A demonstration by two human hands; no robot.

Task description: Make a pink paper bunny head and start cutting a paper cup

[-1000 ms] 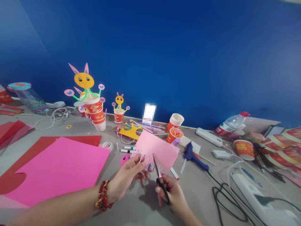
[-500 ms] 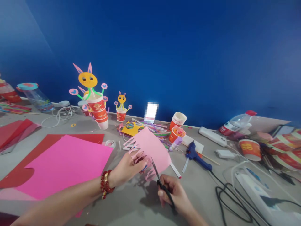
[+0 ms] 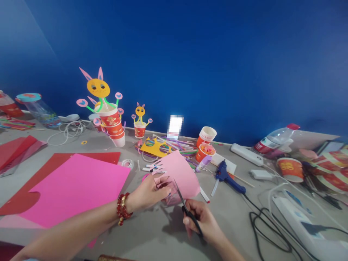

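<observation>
A light pink sheet of paper (image 3: pixel 181 168) with a jagged, notched left edge is pinched in my left hand (image 3: pixel 150 190), which wears red bead bracelets. Black-handled scissors (image 3: pixel 181 197) sit in my right hand (image 3: pixel 201 219), my fingers around their handles. Their blades point up and left at the lower part of the sheet, near my left fingertips. Whether the blades are parted is hard to make out. Behind the sheet lie a few pens (image 3: pixel 148 169) and a yellow paper (image 3: pixel 154 146) with round holes.
Bright pink paper (image 3: pixel 81 188) lies on red paper at left. Paper-cup figures (image 3: pixel 111 121) stand behind it. A blue glue gun (image 3: pixel 230 177), its black cord (image 3: pixel 258 221) and a white power strip (image 3: pixel 301 224) lie at right. Stacked cups (image 3: pixel 206 137) stand centre back.
The light pink sheet has turned and shifted slightly right, and its lower edge looks different by my left fingers. The camera view has moved slightly. Both hands keep their holds.
</observation>
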